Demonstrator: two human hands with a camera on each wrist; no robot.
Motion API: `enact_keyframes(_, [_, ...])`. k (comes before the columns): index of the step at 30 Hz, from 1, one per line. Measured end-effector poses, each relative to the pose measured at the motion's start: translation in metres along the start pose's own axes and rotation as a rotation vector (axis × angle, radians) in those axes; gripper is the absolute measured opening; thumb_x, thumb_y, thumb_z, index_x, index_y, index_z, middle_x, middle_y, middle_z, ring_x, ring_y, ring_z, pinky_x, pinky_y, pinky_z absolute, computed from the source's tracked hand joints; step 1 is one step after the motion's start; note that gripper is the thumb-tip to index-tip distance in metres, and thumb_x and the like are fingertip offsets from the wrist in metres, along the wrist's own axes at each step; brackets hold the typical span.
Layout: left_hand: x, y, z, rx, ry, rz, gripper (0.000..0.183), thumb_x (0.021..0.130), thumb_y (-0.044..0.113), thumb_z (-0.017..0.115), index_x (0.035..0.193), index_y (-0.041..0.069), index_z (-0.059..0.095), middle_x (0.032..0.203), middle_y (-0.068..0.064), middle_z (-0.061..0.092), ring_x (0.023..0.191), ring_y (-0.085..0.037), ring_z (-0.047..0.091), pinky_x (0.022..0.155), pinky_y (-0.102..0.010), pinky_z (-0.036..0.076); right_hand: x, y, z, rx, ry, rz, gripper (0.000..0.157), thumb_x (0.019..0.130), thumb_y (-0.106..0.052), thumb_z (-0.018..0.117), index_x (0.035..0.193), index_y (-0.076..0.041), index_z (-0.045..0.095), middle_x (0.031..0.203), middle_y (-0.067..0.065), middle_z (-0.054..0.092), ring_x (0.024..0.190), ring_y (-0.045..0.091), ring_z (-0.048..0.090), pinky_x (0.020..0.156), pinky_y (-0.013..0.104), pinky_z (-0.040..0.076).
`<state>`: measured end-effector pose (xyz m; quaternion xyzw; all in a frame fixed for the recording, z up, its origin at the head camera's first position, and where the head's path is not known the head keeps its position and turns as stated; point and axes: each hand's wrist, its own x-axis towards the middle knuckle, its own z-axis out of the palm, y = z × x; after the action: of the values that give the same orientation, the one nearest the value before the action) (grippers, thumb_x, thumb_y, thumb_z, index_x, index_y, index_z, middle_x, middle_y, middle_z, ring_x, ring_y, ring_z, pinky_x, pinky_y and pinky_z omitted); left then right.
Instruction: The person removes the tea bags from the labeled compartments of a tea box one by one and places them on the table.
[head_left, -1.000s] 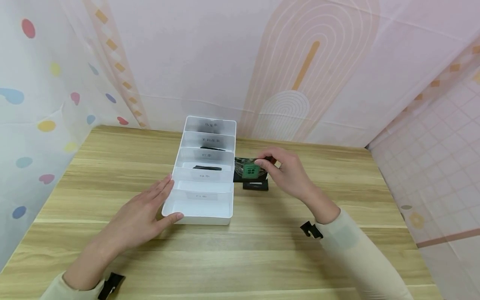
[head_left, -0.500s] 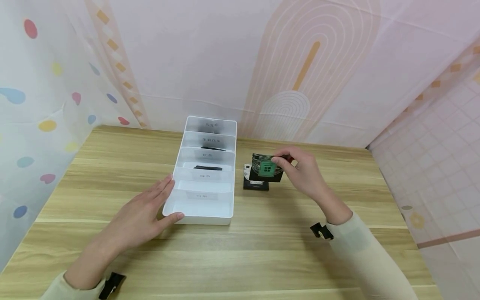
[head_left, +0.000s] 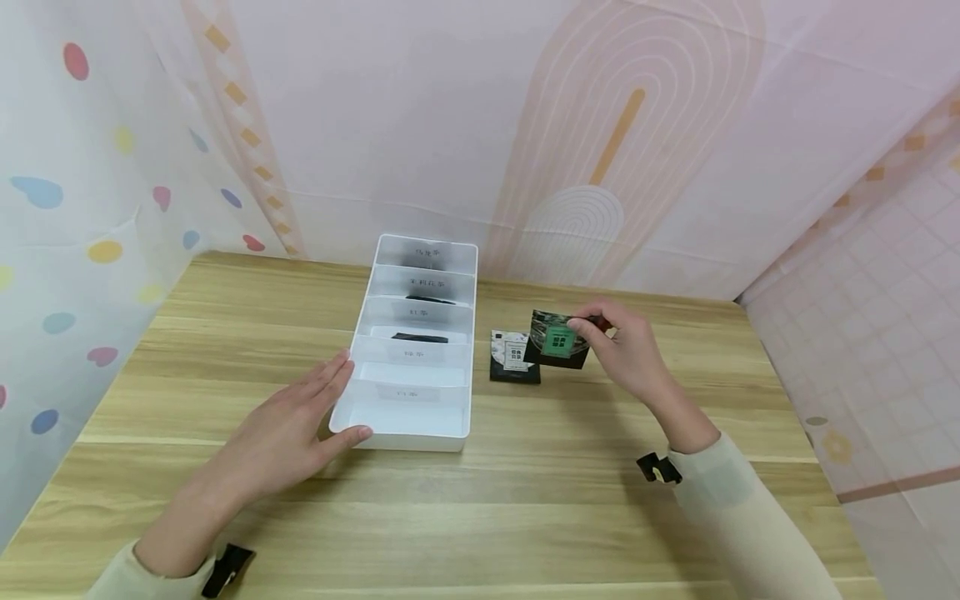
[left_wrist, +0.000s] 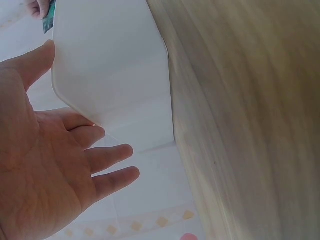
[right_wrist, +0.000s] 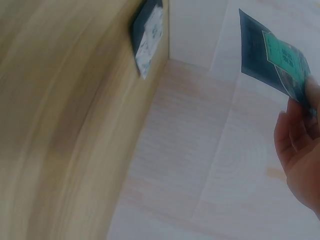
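Note:
My right hand (head_left: 626, 350) pinches a dark tea sachet with a green label (head_left: 558, 340) by its upper right corner, above the table. In the right wrist view the same tea sachet (right_wrist: 275, 57) hangs tilted from the thumb and fingers. A second sachet, black and white (head_left: 514, 357), lies on the table, partly overlapped by the held one in the head view. My left hand (head_left: 288, 433) rests with extended fingers against the near left corner of a white divided box (head_left: 462, 443). The left wrist view shows its thumb and fingers (left_wrist: 112, 155) at the box wall.
Labelled compartments run front to back in the box. Dark sachets (head_left: 420, 337) stand in two of its middle compartments; the two nearest ones show bare white floors (head_left: 405, 414). A patterned cloth backdrop (head_left: 360, 125) rises behind the wooden table (head_left: 487, 525).
My right hand has moved the green-labelled sachet rightward, away from the box, uncovering more of the black and white sachet. The left hand stays at the box corner.

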<state>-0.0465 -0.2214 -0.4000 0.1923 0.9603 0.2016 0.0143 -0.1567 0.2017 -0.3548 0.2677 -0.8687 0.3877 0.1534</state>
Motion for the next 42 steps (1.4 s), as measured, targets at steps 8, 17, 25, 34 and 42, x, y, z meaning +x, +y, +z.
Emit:
enact_keyframes(8, [0.0, -0.001, 0.0, -0.004, 0.002, -0.002, 0.092, 0.101, 0.059, 0.062, 0.161, -0.005, 0.033, 0.17, -0.02, 0.027, 0.151, -0.045, 0.034, 0.118, -0.064, 0.034, -0.005, 0.011, -0.007, -0.021, -0.01, 0.077, 0.008, 0.097, -0.003, 0.074, 0.104, -0.001, 0.075, 0.093, 0.008, 0.074, 0.078, 0.016, 0.062, 0.071, 0.025, 0.051])
enact_keyframes(17, [0.0, -0.001, 0.0, -0.006, -0.003, -0.002, 0.093, 0.101, 0.06, 0.061, 0.161, -0.005, 0.031, 0.17, -0.021, 0.026, 0.151, -0.045, 0.033, 0.118, -0.063, 0.033, -0.01, 0.029, -0.007, -0.005, -0.033, 0.105, 0.008, 0.097, -0.002, 0.074, 0.104, 0.0, 0.076, 0.094, 0.01, 0.074, 0.078, 0.023, 0.064, 0.069, 0.025, 0.052])
enact_keyframes(25, [0.0, -0.001, 0.001, 0.0, 0.005, 0.002, 0.092, 0.101, 0.058, 0.062, 0.161, -0.005, 0.032, 0.169, -0.021, 0.028, 0.15, -0.047, 0.035, 0.118, -0.063, 0.034, -0.011, 0.043, -0.007, 0.015, -0.066, 0.171, 0.008, 0.099, -0.006, 0.072, 0.104, 0.0, 0.075, 0.092, 0.01, 0.073, 0.073, 0.02, 0.06, 0.063, 0.02, 0.048])
enact_keyframes(34, [0.0, -0.001, 0.002, 0.005, 0.006, 0.001, 0.092, 0.101, 0.058, 0.063, 0.16, -0.005, 0.033, 0.169, -0.021, 0.028, 0.15, -0.046, 0.036, 0.117, -0.063, 0.035, -0.012, 0.055, -0.007, 0.013, -0.09, 0.234, 0.008, 0.101, -0.009, 0.071, 0.104, -0.002, 0.074, 0.088, 0.01, 0.07, 0.069, 0.021, 0.051, 0.058, 0.024, 0.041])
enact_keyframes(42, [0.0, -0.001, 0.002, 0.001, 0.011, 0.005, 0.092, 0.101, 0.058, 0.063, 0.16, -0.005, 0.033, 0.169, -0.02, 0.028, 0.15, -0.045, 0.035, 0.117, -0.063, 0.035, -0.012, 0.069, -0.003, 0.028, -0.115, 0.273, 0.009, 0.101, -0.008, 0.07, 0.103, 0.0, 0.074, 0.084, 0.01, 0.068, 0.065, 0.019, 0.046, 0.056, 0.024, 0.038])
